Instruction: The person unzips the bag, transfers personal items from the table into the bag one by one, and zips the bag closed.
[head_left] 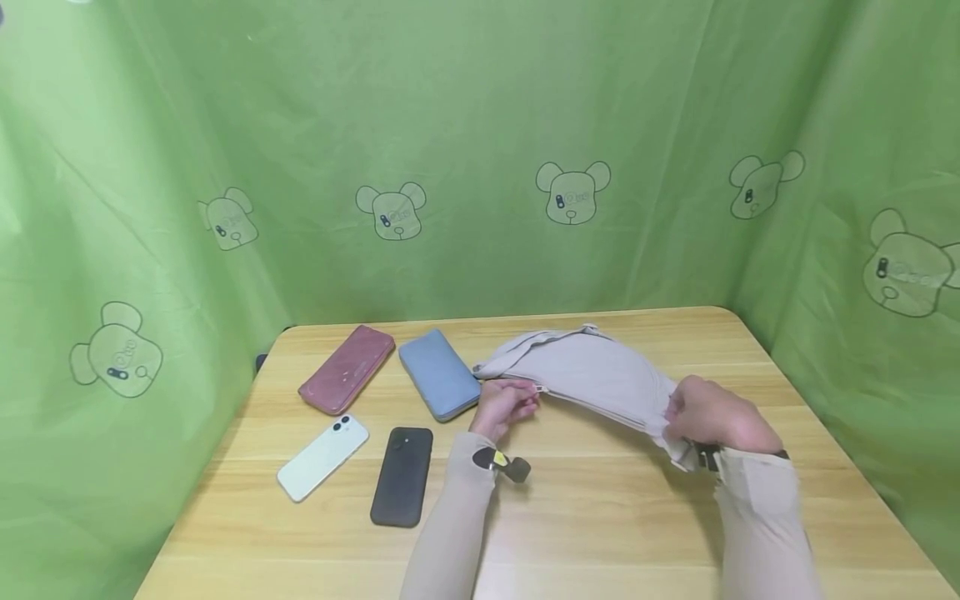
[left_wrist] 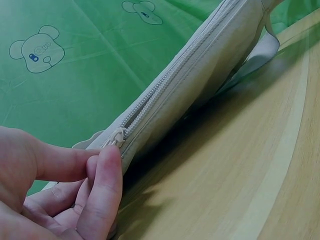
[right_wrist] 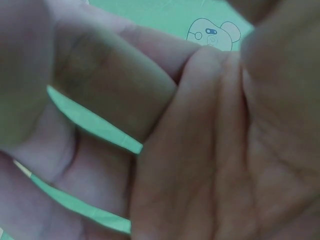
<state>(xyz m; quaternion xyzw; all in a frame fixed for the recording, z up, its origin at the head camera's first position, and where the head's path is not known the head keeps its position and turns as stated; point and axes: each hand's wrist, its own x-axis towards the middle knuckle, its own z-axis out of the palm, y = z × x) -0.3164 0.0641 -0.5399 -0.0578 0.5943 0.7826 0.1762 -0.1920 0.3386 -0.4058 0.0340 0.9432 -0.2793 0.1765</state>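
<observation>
A light beige, crescent-shaped waist bag (head_left: 600, 367) lies at the back right of the table, its zipper side facing me. My left hand (head_left: 504, 408) is at the bag's left end. Thumb and finger there pinch the zipper pull (left_wrist: 117, 137), and the zipper teeth (left_wrist: 142, 110) stand slightly parted just beyond the slider. At the bag's right end, my right hand (head_left: 723, 417) grips the fabric with curled fingers. The right wrist view is filled by that hand's palm and fingers (right_wrist: 110, 85), which hide the bag.
Left of the bag lies a blue wallet (head_left: 440, 375), close to my left hand, with a dark pink wallet (head_left: 347, 369) farther left. Nearer to me are a white phone (head_left: 322, 458) and a black phone (head_left: 402, 477). A green curtain (head_left: 480, 275) rises behind the wooden table (head_left: 600, 517).
</observation>
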